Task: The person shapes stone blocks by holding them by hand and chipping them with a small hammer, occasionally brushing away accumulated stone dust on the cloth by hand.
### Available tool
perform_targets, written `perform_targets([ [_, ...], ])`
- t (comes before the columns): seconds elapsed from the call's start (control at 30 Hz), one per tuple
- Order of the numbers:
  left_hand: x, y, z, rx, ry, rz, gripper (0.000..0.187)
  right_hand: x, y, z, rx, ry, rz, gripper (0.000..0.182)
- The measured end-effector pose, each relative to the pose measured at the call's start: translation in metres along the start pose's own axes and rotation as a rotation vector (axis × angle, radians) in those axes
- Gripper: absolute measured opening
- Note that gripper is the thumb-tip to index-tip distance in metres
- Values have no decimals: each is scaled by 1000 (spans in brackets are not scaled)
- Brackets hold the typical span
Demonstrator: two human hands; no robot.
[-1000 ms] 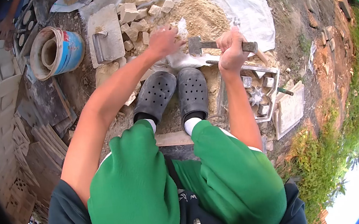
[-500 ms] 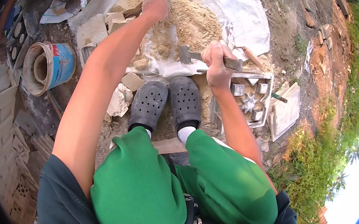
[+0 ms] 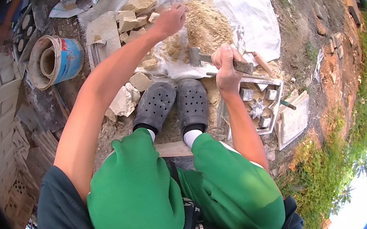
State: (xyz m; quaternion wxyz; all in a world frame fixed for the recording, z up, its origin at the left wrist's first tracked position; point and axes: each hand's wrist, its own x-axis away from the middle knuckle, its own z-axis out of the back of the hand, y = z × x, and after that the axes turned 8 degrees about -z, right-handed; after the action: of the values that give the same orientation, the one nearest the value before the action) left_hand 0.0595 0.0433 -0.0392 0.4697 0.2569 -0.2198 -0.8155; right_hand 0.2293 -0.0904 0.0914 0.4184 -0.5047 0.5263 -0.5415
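My right hand [image 3: 228,66] is closed around the handle of a hammer [image 3: 195,57], whose grey metal head points left above the sheet's near edge. A dark block-like end juts out on the other side of the fist. My left hand [image 3: 173,20] reaches over the left edge of a heap of tan, sandy crumbs [image 3: 209,23]. Its fingers look bent together; their tips and anything in them are hidden. Broken pale stone chunks [image 3: 140,1] lie left of that hand. Below my right hand stands a metal frame mould [image 3: 278,108] with a star-shaped centre and several blocks.
A white sheet [image 3: 255,11] lies under the heap. A wooden-handled tool [image 3: 262,63] rests by its edge. A blue bucket [image 3: 68,59] stands left, and pale flat slabs [image 3: 294,122] lean right. My dark clogs [image 3: 192,102] are in front. Another person's arm [image 3: 8,23] shows upper left.
My left hand has moved right and slightly down, from the stone chunks to the heap's edge, uncovering a small chunk. My right hand still grips the hammer in nearly the same place.
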Motion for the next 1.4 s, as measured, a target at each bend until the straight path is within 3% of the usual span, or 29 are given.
perform_targets([
  [0.07,32,13,-12,163,-67,74,20,0,1,1,-6,0,-21,42],
  [0.17,78,33,-23,126,-25,7,21,-3,1,-2,-45,11,-37,41],
  [0.23,98,46,-23,21,-219,37,23,-5,2,-1,-140,-12,-12,39],
  [0.33,119,55,-24,-175,-235,-65,26,-3,5,-1,-164,-14,3,37],
  [0.47,132,49,-25,-187,-340,-106,33,-4,2,-4,-155,-43,7,41],
  [0.6,137,55,-14,-143,-307,28,30,-6,2,-4,-172,-54,-9,42],
  [0.67,136,50,-16,52,-135,238,25,-7,-1,-7,-140,12,-24,45],
  [1.07,118,54,-6,-12,-248,344,22,11,5,-9,-74,5,1,36],
  [1.17,125,53,-3,-62,-164,294,27,7,8,-9,-56,-5,4,36],
  [1.27,118,53,13,-27,-345,377,34,4,9,-8,-57,-6,-2,36],
  [1.33,111,58,26,52,-483,597,48,4,10,-6,-60,9,-15,36],
  [1.37,115,55,19,48,-491,593,48,5,10,-6,-54,13,-9,36],
  [1.4,121,48,7,-71,-337,494,59,5,10,-5,-48,16,-3,36],
])
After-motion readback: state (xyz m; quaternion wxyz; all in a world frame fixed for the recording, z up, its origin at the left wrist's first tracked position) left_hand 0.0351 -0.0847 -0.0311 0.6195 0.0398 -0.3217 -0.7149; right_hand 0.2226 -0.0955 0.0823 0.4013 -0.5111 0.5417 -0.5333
